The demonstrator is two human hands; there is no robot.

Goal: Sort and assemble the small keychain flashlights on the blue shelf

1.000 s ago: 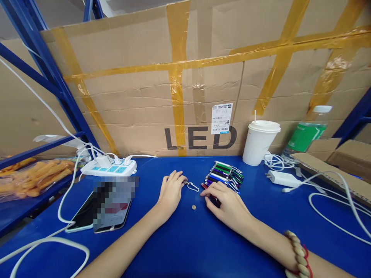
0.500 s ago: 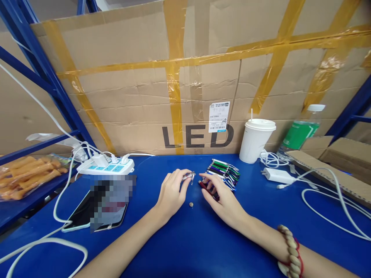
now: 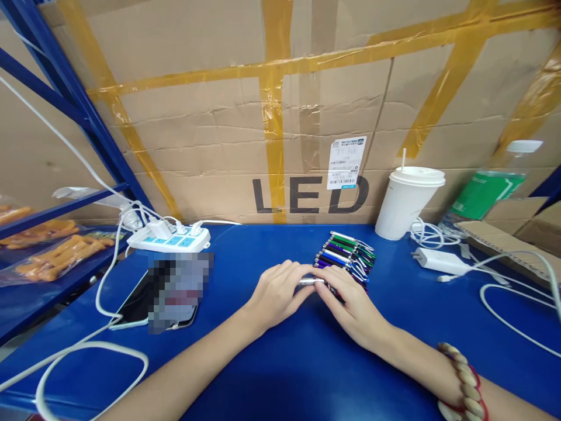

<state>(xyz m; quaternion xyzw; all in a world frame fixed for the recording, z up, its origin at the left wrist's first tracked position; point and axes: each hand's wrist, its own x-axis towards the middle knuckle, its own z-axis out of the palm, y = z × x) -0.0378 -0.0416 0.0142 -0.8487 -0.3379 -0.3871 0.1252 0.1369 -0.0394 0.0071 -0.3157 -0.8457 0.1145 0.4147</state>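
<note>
Bridging both hands: a small silver tube (image 3: 308,281). Left end gripped by the left hand (image 3: 277,295), thumb and fingers pinched narrow. Right end met by the thumb and curled fingers of the right hand (image 3: 348,299), spacing also narrow. Dark piece (image 3: 335,291) partly visible under the right fingers; whether it is joined to the tube cannot be told.

Change: hands were apart half a second ago, with clip hardware showing at the left fingertips and a dark red part under the right. Now fingertips are brought together at the tube, so it is being handled from both ends. Small round disc that was lying between the hands is no longer seen; whether it was picked up or is just covered cannot be told.

Just beyond the right fingers, a row of slim metallic tubes with clips (image 3: 345,252) is laid side by side, nearest ones partly hidden by the hand. All on the blue tabletop (image 3: 272,374). Further out right: white lidded cup (image 3: 405,206), white charger (image 3: 440,261), green-labelled bottle (image 3: 488,196). Left: power strip (image 3: 193,241), phones (image 3: 142,299) partly pixelated. Backed by an LED-marked carton (image 3: 210,146).
</note>
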